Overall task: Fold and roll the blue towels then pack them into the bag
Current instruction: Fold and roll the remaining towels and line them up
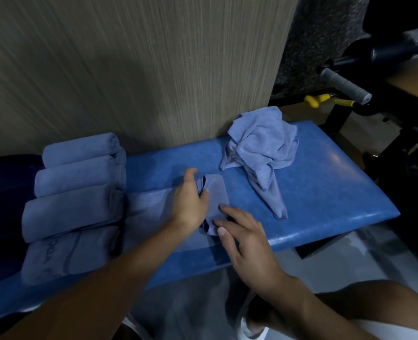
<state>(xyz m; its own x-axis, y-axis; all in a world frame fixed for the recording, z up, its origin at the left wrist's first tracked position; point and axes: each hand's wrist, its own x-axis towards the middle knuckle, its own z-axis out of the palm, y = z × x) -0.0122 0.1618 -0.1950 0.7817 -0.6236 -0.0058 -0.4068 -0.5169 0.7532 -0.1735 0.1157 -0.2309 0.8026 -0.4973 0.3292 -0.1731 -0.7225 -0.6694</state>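
Here, a flat blue towel [154,212] is pinned on the blue table [325,182], its right end partly rolled under the left hand [190,202], which is curled on it; the right hand [242,239] is spread open on the near edge. Three rolled towels [78,177] are stacked at the left, on a flat, folded one. A crumpled towel [261,148] is heaped at the far right.

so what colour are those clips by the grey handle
Yellow clips, beside the grey handle; head view.
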